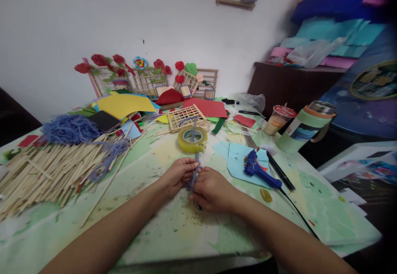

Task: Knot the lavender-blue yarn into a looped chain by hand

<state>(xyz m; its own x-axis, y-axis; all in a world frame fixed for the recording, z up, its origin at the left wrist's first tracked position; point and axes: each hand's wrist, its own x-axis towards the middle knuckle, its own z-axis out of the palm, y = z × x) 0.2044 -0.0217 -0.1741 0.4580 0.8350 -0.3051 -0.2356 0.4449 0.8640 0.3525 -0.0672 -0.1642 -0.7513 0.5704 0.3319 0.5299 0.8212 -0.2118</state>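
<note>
My left hand (pixel 179 176) and my right hand (pixel 214 189) meet over the middle of the table. Both are closed around a strand of purple yarn (pixel 194 179). The strand runs up past a roll of yellow tape (pixel 192 139) toward a small wooden stick lattice (pixel 186 118). Something round and partly dark shows under my right hand, mostly hidden by the fingers. To the right, a blue glue gun (pixel 260 170) lies on light blue paper (pixel 237 162).
Wooden sticks (pixel 62 170) and a purple yarn heap (pixel 70 129) spread on the left. Coloured paper (pixel 124 104) and flower lattices (pixel 149 79) stand behind. A drink cup (pixel 277 121), a green bottle (pixel 305 127) and the glue gun's cord (pixel 299 212) are on the right.
</note>
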